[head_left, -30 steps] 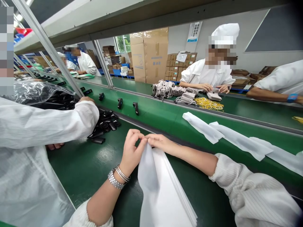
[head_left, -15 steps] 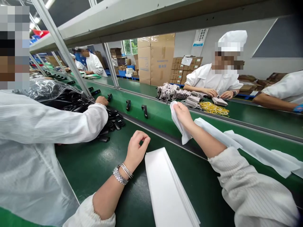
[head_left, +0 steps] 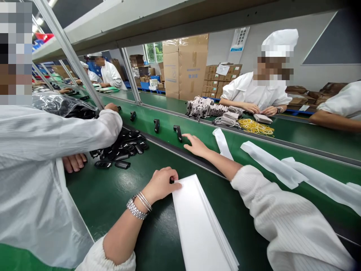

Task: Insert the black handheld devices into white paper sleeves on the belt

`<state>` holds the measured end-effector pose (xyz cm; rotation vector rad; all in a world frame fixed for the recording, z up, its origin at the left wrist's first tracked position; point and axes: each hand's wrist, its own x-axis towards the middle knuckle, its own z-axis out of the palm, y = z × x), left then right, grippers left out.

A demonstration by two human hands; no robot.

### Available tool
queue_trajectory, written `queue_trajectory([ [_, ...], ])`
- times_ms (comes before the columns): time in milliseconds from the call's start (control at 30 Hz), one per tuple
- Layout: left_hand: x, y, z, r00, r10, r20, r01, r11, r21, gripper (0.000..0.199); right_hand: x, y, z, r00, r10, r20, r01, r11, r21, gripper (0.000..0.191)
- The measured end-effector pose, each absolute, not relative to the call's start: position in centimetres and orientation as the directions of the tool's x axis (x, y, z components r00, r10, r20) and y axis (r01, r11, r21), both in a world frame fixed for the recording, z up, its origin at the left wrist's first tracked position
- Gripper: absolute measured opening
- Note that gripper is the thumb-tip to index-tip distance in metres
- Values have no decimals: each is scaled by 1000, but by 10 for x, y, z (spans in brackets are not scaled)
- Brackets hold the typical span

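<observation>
The right hand (head_left: 196, 146) spreads empty fingers just beside 1 black device (head_left: 178, 133) on the far belt (head_left: 166, 141), where a careless brush could tip it, while the left hand (head_left: 159, 185) rests its thumb on the white stack (head_left: 200, 222) on the near counter (head_left: 153, 235), any pinch unclear.

Factory assembly line — green belt (head_left: 144, 121) carrying black devices (head_left: 156, 126), workers (head_left: 251, 88) in white coats, cartons (head_left: 211, 86) stacked behind

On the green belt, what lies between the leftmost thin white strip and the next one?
In the head view, only bare green belt shows between the leftmost thin white strip and the second white strip.
</observation>
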<state>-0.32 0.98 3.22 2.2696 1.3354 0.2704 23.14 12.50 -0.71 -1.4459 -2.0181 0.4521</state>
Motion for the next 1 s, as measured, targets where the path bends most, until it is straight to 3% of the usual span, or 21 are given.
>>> queue_trajectory([
  [100,-2,11,29,544,835,-87,738,-426,524,13,210,148,-9,-228,958,173,831,284,-479,53],
  [200,3,12,25,559,829,-28,720,-468,512,18,196,169,-15,-156,976,150,893,204,-401,39],
  [300,8,11,23,565,824,31,714,-508,482,28,194,185,-19,-13,985,171,824,108,-556,21],
  [367,10,11,23,556,829,57,721,-515,463,32,196,191,-18,70,988,138,741,41,-671,19],
  [500,10,10,23,546,829,124,690,-528,494,24,201,175,-6,99,992,73,572,3,-820,42],
  [600,7,8,23,539,820,192,640,-547,540,10,202,133,8,-30,995,97,35,98,-995,74],
  [633,7,7,24,538,816,212,630,-557,542,8,203,116,12,-94,988,126,-153,111,-982,85],
  [700,7,6,25,541,803,250,620,-581,527,7,205,82,21,-185,970,160,-318,94,-943,99],
  [833,10,2,28,526,788,319,580,-607,542,13,211,39,27,-222,962,157,-345,73,-936,115],
  [1000,13,2,29,506,792,342,506,-594,626,13,216,31,22,-223,964,147,-323,69,-944,117],
])
